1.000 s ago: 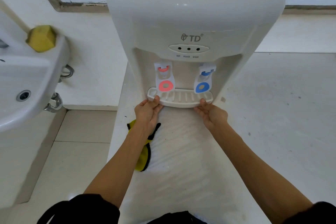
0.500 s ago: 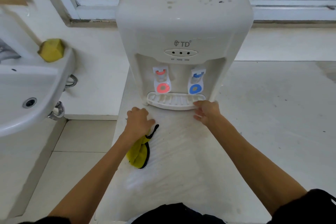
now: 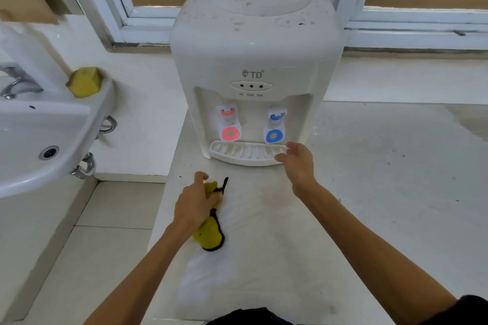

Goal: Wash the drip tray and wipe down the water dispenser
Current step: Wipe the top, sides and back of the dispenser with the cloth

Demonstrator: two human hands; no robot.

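Observation:
A white tabletop water dispenser stands on the counter, its top and front speckled with dirt. Below the red tap and the blue tap sits the white ribbed drip tray, in place at the base. My right hand hovers at the tray's right end, fingers loosely spread, holding nothing. My left hand grips a yellow cloth with black trim that lies on the counter in front of the dispenser.
A white wash basin with a tap hangs at the left, a yellow sponge on its rim. The pale counter stretches right. A window frame runs behind. Tiled floor lies lower left.
Both hands left the drip tray. My left hand dropped onto the yellow cloth and closed on it. My right hand opened beside the tray's right end. The view pulled back and up.

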